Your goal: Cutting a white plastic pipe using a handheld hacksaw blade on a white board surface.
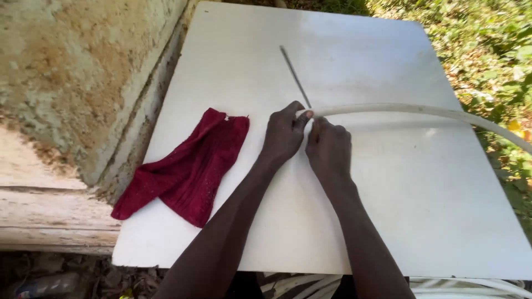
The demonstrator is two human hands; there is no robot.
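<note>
A long white plastic pipe [410, 111] lies across a white board [388, 210] and runs off its right edge. My left hand [284, 135] is closed over the pipe's near end, thumb on the tip. My right hand [330, 149] grips the pipe right beside it, and the two hands touch. A thin grey metal rod [293, 75] lies on the board just beyond my hands, its lower end hidden behind them. A dark red knitted cloth [188, 169] lies on the board to the left of my left hand, apart from it.
A rough plastered wall [72, 72] and a stone ledge [50, 221] border the board's left side. Grass and leafy plants [487, 50] lie to the right. More white pipe coils [471, 288] show below the board's near edge.
</note>
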